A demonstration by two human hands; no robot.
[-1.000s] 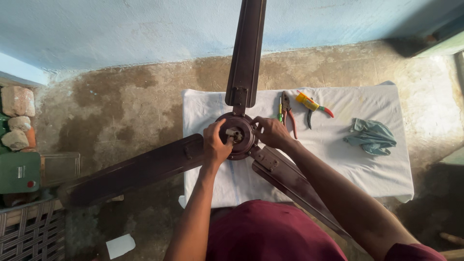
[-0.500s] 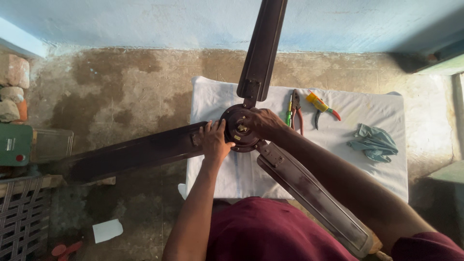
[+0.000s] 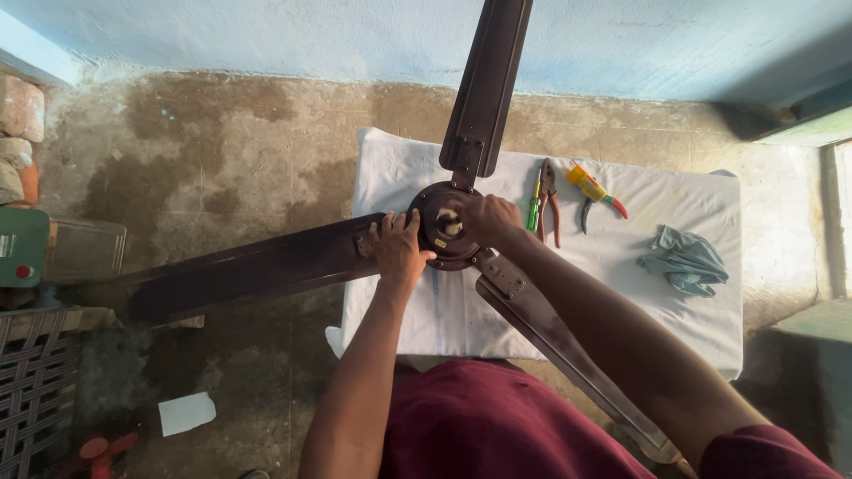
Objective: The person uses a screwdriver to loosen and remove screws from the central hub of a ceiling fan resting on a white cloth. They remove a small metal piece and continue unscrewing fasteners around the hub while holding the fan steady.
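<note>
Left hand (image 3: 399,251): fingers spread and pressed flat over the root of one blade, right against the rim of the motor hub (image 3: 445,227); bracing, not gripping. Right hand (image 3: 486,218): fingers curled together over the centre of the hub, apparently pinching something small there; what it is cannot be made out. The ceiling fan (image 3: 461,168) lies flat under both hands, hub on the white-covered bench (image 3: 692,328), three dark brown blades overhanging: one runs away from the fingers toward the far wall, one out past the left hand over the floor (image 3: 222,151), one back under the right forearm toward the body. Judgement: hub likely heavy cast metal and stiff; blades thin sheet, long, liable to bend or lever the whole unit if lifted by the tips. Best hold is at the hub or the blade-root brackets, both hands. Painted surface looks smooth, possibly slippery. Just beyond the right fingers: a green-handled screwdriver (image 3: 534,209), red-handled pliers (image 3: 550,200), yellow-and-red cutters (image 3: 593,193). Further right, a crumpled pale blue rag (image 3: 685,260). Off to the left, well apart: bricks (image 3: 18,124), a dark crate (image 3: 35,390).
</note>
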